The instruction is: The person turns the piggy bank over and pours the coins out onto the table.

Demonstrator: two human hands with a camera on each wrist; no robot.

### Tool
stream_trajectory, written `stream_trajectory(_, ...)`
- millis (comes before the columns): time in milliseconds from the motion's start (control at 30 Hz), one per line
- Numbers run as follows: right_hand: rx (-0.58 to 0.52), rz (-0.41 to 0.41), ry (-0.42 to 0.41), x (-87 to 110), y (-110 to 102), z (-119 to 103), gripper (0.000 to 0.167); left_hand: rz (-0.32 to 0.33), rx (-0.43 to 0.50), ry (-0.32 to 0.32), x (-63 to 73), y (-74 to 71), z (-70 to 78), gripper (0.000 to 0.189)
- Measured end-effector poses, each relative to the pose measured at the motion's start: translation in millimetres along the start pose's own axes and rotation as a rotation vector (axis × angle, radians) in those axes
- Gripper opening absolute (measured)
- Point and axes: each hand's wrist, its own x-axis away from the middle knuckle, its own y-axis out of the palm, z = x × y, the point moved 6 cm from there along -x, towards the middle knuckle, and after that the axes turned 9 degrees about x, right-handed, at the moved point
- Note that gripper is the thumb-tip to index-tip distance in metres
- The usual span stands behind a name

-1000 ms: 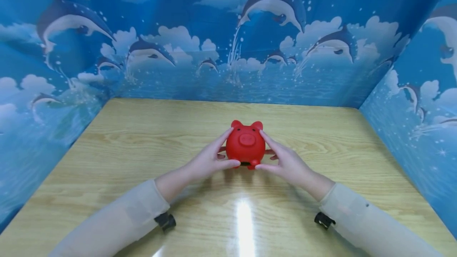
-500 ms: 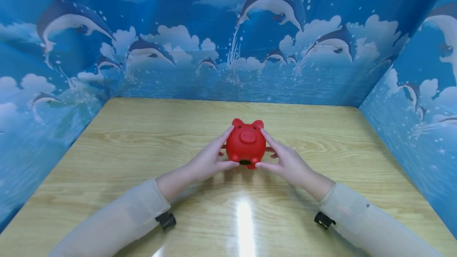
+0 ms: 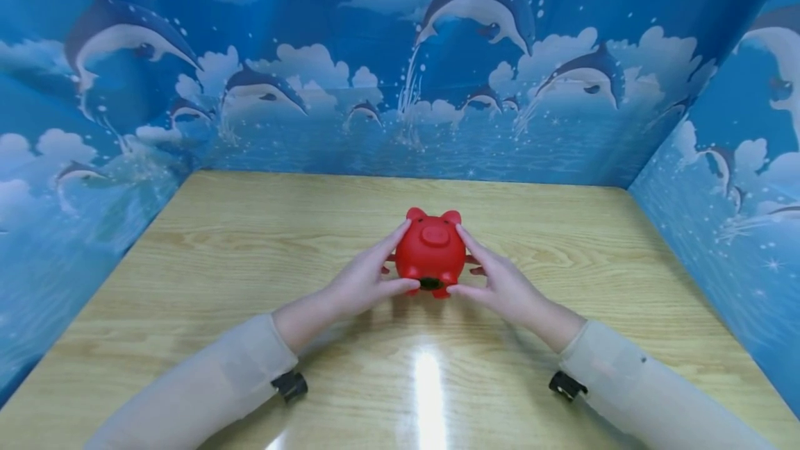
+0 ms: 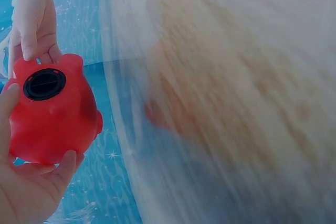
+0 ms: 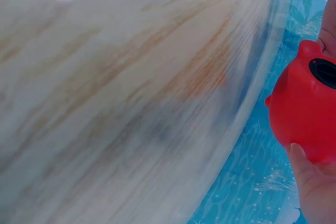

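A round red piggy bank is held between both hands near the middle of the table, its snout facing me and tipped upward. My left hand grips its left side, thumb low at the front and a finger up beside the eye. On the opposite side my right hand grips it in a mirrored way. A black round plug shows on the underside in the left wrist view. Judging by the wrist views, the bank hangs a little above the table. Its back and some fingers behind it are hidden.
A glossy wood-grain table lies under the hands, with a bright light reflection in front. Blue dolphin-print cloth hangs behind and at the sides. Black wrist devices sit at both sleeves.
The piggy bank has tipped back: its snout has risen slightly and more of the black plug shows at the bottom. Both hands keep their grip with almost no movement.
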Motion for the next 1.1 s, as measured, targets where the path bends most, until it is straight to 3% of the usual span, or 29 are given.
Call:
stream_trajectory(233,-0.050,-0.010,0.003,-0.1,1.5,1.2,0.092,-0.050,-0.033,-0.057,-0.3,-2.3,-4.4,0.090)
stream_trajectory(467,-0.078,-0.017,0.010,-0.1,2.4,3.4,0.091,-0.091,0.007,-0.049,-1.0,-3.2,-5.5,0.086)
stream_trajectory(1100,-0.160,-0.022,0.046,-0.4,2.3,7.8,0.083,-0.064,0.062,-0.072,-2.1,-5.4,-7.2,0.082)
